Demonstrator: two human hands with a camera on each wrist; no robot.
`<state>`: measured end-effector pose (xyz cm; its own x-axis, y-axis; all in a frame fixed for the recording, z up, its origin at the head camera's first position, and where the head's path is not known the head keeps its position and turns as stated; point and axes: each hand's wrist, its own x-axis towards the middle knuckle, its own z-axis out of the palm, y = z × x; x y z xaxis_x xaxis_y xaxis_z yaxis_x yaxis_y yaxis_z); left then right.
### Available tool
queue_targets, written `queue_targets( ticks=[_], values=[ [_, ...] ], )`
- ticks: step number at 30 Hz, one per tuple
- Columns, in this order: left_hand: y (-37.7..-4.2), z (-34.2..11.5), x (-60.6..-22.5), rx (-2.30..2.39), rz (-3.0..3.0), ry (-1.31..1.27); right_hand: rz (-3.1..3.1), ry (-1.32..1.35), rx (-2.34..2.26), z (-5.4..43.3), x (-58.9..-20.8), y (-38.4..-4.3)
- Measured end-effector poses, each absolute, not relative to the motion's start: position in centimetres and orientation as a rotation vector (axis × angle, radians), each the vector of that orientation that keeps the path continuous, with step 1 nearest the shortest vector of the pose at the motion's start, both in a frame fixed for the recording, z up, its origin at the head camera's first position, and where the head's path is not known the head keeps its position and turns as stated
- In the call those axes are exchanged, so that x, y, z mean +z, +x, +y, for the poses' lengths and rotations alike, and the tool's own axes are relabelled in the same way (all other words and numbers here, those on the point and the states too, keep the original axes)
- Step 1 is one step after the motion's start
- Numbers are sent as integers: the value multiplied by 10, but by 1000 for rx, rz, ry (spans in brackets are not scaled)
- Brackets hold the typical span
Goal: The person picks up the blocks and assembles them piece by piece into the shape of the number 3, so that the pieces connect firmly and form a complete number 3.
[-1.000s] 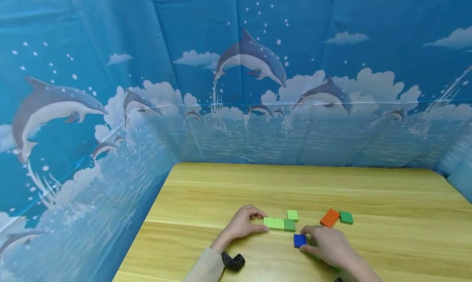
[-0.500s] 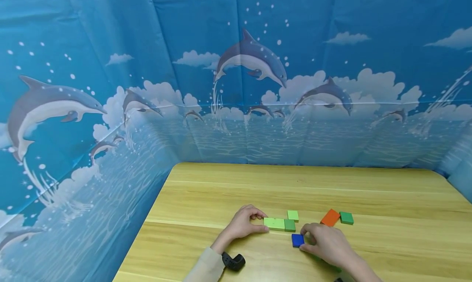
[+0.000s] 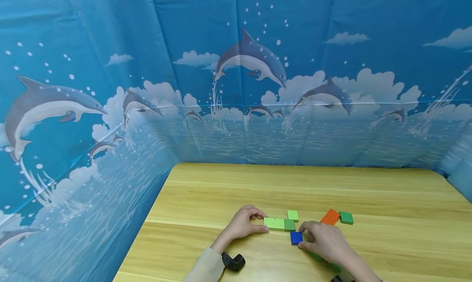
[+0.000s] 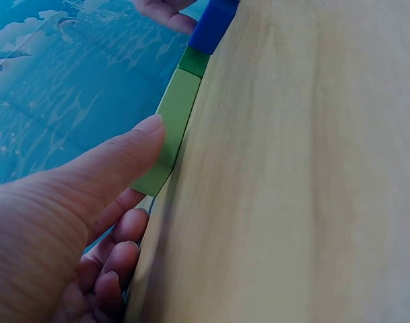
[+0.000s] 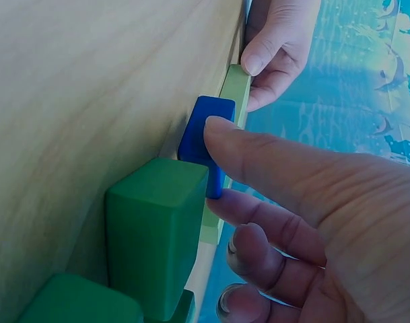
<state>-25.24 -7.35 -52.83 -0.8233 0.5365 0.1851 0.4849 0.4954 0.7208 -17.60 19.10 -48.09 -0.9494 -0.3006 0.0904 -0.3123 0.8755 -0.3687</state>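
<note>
My left hand pinches the left end of a light green rectangular block, with the thumb on the near side and fingers at the far corner. A darker green square block sits against that block's right end. Thumb and index finger of my right hand pinch a blue square block just in front of the dark green one. In the right wrist view, the thumb covers part of the blue block. A yellow-green square block lies behind the row.
An orange block and a green square block lie behind my right hand. Beneath that hand, partly hidden, are green blocks. A blue dolphin-print curtain stands along the wooden table's far edge.
My right hand has slid the blue block a little left, then slightly away from me toward the green row. The left hand and its block have stayed still.
</note>
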Motion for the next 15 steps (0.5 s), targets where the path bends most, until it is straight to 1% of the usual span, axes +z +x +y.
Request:
queue_targets(
  ticks=[15],
  values=[
    [-251,-74,-527,1252,2663,912,-3001,516,607,193,-482,-179]
  ],
)
